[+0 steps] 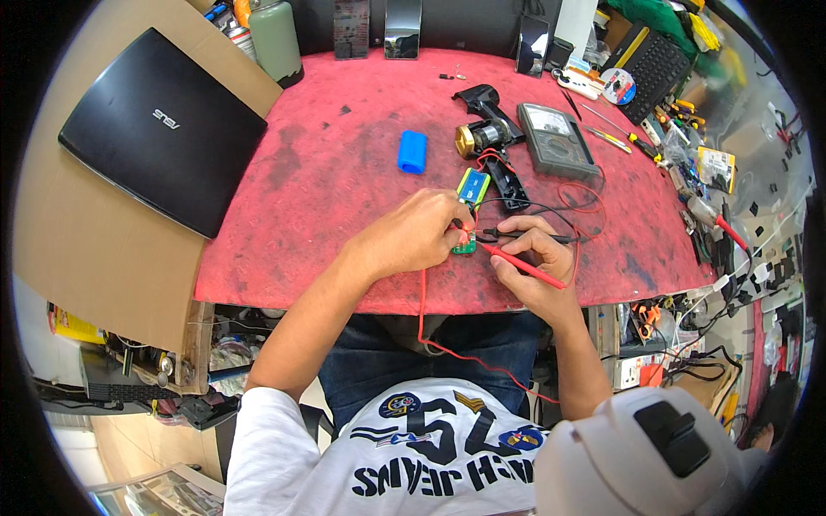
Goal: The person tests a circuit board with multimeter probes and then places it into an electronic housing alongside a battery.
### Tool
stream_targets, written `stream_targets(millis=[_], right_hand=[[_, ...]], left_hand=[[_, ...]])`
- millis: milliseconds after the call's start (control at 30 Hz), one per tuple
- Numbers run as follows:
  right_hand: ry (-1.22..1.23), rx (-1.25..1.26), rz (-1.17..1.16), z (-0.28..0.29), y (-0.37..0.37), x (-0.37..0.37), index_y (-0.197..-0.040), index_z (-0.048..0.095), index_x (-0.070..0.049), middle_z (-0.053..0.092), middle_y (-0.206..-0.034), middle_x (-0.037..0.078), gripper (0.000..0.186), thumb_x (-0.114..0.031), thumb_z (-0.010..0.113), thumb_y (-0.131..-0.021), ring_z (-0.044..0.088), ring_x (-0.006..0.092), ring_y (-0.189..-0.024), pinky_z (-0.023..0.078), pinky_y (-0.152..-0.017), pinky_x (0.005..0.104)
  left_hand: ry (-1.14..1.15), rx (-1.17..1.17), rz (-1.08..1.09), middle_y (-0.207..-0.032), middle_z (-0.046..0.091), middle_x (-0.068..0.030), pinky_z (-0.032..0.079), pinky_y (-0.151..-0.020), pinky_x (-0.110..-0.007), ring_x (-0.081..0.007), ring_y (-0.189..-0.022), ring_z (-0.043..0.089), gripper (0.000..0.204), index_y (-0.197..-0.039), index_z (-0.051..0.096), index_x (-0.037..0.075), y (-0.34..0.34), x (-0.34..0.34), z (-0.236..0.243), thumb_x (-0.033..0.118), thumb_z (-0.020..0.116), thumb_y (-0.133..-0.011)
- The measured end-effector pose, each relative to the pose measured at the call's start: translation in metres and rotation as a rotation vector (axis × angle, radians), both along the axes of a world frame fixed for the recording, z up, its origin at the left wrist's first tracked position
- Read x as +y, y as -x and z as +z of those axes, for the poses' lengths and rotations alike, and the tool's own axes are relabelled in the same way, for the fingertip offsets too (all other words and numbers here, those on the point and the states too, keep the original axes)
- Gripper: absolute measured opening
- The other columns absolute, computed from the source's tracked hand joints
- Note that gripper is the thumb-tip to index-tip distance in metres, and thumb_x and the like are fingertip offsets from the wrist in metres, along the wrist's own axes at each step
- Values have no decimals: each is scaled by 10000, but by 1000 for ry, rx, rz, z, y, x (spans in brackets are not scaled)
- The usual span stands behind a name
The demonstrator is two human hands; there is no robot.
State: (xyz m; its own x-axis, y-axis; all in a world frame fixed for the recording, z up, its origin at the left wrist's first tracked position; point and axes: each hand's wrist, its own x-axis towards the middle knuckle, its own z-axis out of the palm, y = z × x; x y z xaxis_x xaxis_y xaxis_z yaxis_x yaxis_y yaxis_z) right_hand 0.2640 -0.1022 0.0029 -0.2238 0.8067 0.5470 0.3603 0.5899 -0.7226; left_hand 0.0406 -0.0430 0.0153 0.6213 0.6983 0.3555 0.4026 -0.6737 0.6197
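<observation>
Okay, shirt: white [430, 469], printed front, lower edge of view.
Red lead: thin [422, 318], drops over the front table edge by the left hand, trails across lap and shirt.
Red tabletop: stained, dark smudges [335, 172].
Right hand [546, 267]: grasping the red probe [525, 265] pen-style; black probe [529, 234] under the fingers, tips of both toward the board. Contact too small to tell.
Left hand [422, 225]: fingertips pinched together at the board's upper left; cannot tell if on board or wires.
Circuit board: small, green [465, 246], between both hands, near the front edge of the table.
Blue-and-green block [472, 185]: just beyond the board.
Blue block [412, 152]: lies alone, left of the tool parts.
Tool parts: black housing [508, 181], gold-ended motor [466, 140], red wires.
Multimeter: grey, needle type [559, 142], right of the tool parts.
Laptop: black, lid down [168, 129], on cardboard [86, 267] at left.
Keyboard: black [650, 69], far right, disc [618, 86] beside it.
Far edge: green bottle [274, 39] at left; phone-like panels [402, 30] standing along the back.
</observation>
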Motion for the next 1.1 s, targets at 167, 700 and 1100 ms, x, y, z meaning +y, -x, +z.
stream_targets(millis=[167,700,1100], right_hand=[[-7,-42,28,4,-3,5,-849,667,0,660,-1088,124,142,12,774,-757,660,125,-853,541,-701,272],[49,25,65,-3,-6,7,-886,696,-8,639,-1104,108,155,3,793,-765,633,140,-935,534,-750,281],[139,97,86,-7,-10,12,-872,698,-16,658,-1093,97,164,-11,815,-757,626,138,-969,520,-793,277]], left_hand=[[-9,-31,3,-904,650,-209,509,-793,-447,-386,-869,644,181,-951,713,-23,1,1,-4,57,683,-792],[27,-14,20,-905,650,-227,517,-788,-450,-394,-868,653,263,-1014,709,-41,2,0,-2,98,644,-800],[19,-42,23,-928,656,-245,523,-785,-446,-400,-877,657,275,-1010,700,-59,1,1,-7,99,616,-801]])
